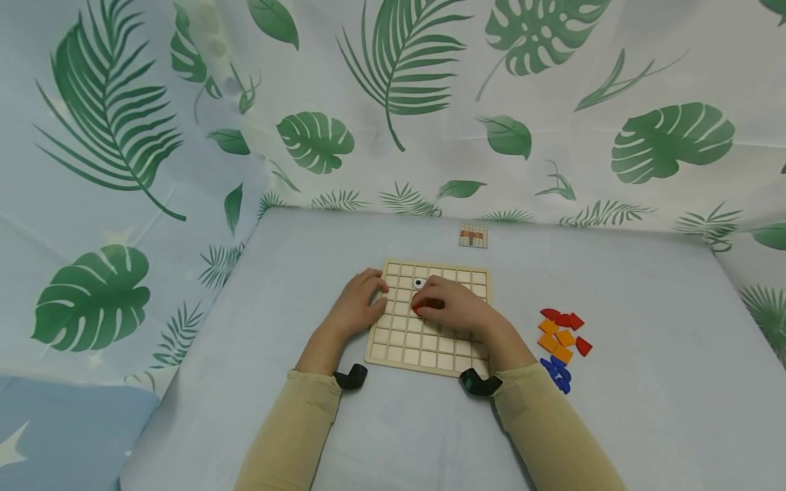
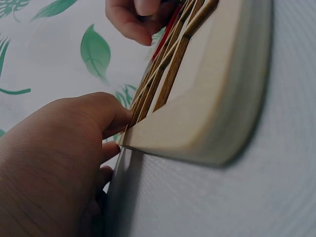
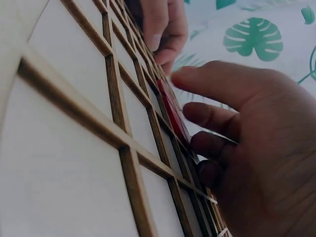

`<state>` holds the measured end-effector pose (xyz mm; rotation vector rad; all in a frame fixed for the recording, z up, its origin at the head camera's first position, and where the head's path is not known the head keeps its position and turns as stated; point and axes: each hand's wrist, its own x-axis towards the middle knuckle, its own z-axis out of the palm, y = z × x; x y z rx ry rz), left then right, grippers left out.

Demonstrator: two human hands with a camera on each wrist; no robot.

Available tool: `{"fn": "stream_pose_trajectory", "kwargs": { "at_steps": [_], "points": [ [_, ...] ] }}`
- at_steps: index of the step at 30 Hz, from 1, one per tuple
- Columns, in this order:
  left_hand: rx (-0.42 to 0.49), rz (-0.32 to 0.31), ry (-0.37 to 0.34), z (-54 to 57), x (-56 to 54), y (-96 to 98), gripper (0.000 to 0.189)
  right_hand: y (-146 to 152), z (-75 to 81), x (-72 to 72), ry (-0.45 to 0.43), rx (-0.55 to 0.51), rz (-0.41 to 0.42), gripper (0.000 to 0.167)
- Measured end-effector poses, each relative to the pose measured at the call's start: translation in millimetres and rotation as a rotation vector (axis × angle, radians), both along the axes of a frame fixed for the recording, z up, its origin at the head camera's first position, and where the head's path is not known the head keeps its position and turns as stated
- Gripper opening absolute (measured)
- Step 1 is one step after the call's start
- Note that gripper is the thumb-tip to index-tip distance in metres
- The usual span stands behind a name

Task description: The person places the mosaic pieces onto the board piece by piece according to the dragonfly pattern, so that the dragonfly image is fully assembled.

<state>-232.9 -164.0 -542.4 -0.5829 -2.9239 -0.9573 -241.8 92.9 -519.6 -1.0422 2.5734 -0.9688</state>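
A square wooden grid board (image 1: 396, 339) lies flat on the table. My left hand (image 1: 356, 305) rests at its left edge, the thumb and fingertips touching the frame. Over the middle of the grid is my right hand (image 1: 457, 307), its fingers loosely bent and spread. Its fingertips are at a red curved piece (image 3: 174, 113), which lies on the grid; in the head view the hand partly covers it. Just above the right hand sits a white tile with a black dot (image 1: 419, 282), in one cell.
Right of the board lie loose pieces: several red ones (image 1: 584, 346), orange squares (image 1: 546, 342) and a cluster of blue pieces (image 1: 556, 375). A small pattern card (image 1: 473, 236) lies behind the board. A leaf-print curtain (image 1: 448, 150) hangs along the table's back edge.
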Motion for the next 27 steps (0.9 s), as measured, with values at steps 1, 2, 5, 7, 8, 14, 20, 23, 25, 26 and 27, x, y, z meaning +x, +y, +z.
{"fn": "stream_pose_trajectory", "kwargs": {
  "at_steps": [1, 2, 5, 7, 8, 14, 20, 23, 25, 26, 27],
  "points": [
    [0.001, -0.001, 0.003, 0.1, -0.1, -0.1, 0.013, 0.5, 0.3, -0.3, -0.002, -0.018, -0.012, 0.017],
    [0.002, 0.000, 0.002, 0.4, -0.2, -0.2, 0.013, 1.3, 0.4, -0.8, 0.001, -0.039, -0.022, 0.017],
    [0.002, 0.002, 0.002, 0.6, -0.5, -0.4, 0.012, 3.5, 0.9, -2.8, 0.020, -0.099, -0.053, 0.018],
    [0.003, 0.004, -0.001, 0.7, -0.5, -0.5, 0.012, 5.7, 2.1, -3.9, 0.022, -0.130, -0.082, 0.020],
    [0.003, 0.005, -0.003, 0.5, -0.5, -0.5, 0.013, 7.4, 3.1, -4.1, 0.018, -0.146, -0.097, 0.021],
    [-0.006, 0.001, -0.017, -0.3, 0.7, 0.9, 0.014, 25.2, 13.9, -3.4, 0.016, -0.166, -0.170, 0.020],
    [-0.013, 0.024, -0.023, 0.1, 3.1, 1.3, 0.013, 50.0, 36.0, 1.6, 0.058, -0.133, -0.206, 0.014],
    [-0.017, 0.022, -0.021, -0.2, 2.9, 1.2, 0.013, 68.7, 49.6, 7.1, 0.094, -0.112, -0.218, 0.013],
    [-0.013, 0.018, -0.018, -0.5, 2.8, 1.3, 0.014, 83.9, 55.8, 11.1, 0.112, -0.080, -0.236, 0.014],
    [-0.015, 0.016, -0.017, -0.7, 2.6, 1.3, 0.014, 92.1, 57.8, 13.4, 0.114, -0.061, -0.252, 0.014],
    [-0.018, 0.016, -0.017, -1.0, 2.3, 1.3, 0.014, 100.5, 59.4, 16.1, 0.110, -0.037, -0.269, 0.015]
  ]
}}
